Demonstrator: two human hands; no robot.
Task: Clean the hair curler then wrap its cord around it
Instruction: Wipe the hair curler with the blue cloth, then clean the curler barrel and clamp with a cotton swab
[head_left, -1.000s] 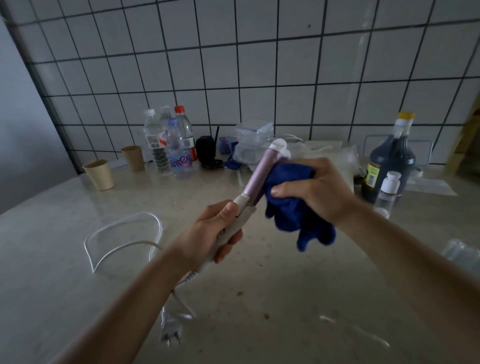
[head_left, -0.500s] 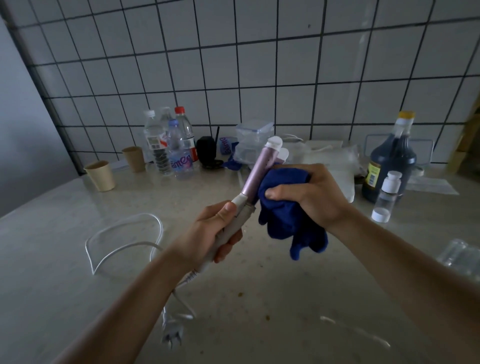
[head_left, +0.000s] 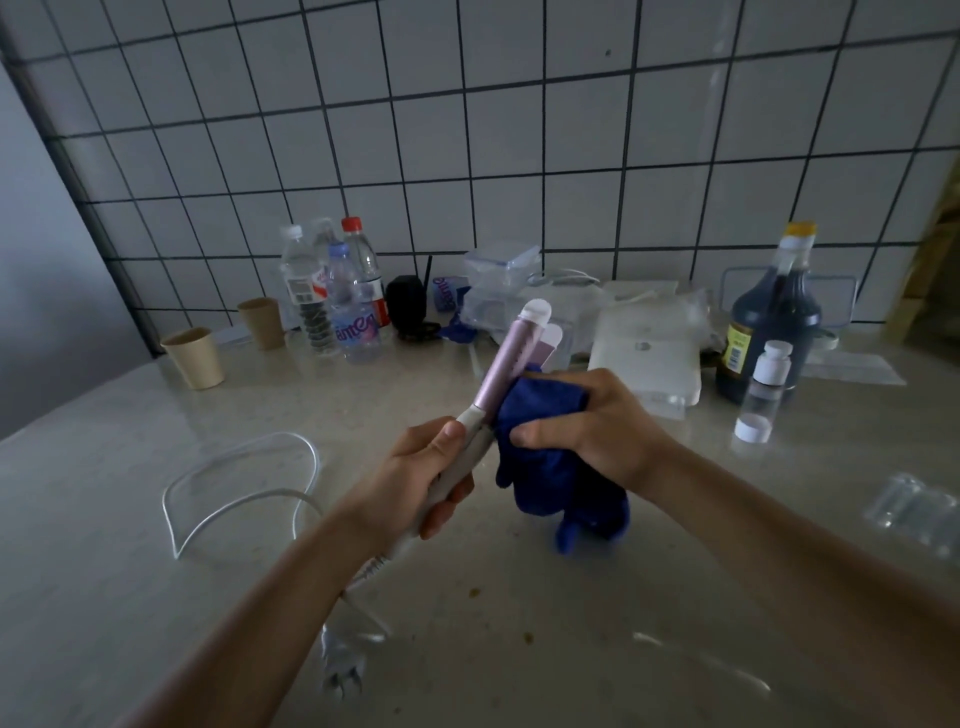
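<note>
My left hand (head_left: 421, 478) grips the white handle of the hair curler (head_left: 506, 366), whose pink barrel with a white tip points up and away. My right hand (head_left: 592, 426) presses a blue cloth (head_left: 550, 457) against the lower right side of the barrel, near the handle; the cloth's loose end hangs below. The curler's white cord (head_left: 244, 480) runs from the handle's base, loops on the counter to the left, and ends in a plug (head_left: 340, 665) lying near the front.
Along the tiled wall stand two paper cups (head_left: 195, 358), several water bottles (head_left: 337, 291), a black object (head_left: 408, 301), clear plastic containers (head_left: 498, 280), a white box (head_left: 644, 358), a dark jug (head_left: 774, 322) and a small white-capped bottle (head_left: 763, 389). Clear packaging (head_left: 914, 506) lies at right.
My right hand has slid the blue cloth down the barrel from near the tip toward the handle. The left hand holds the curler steady.
</note>
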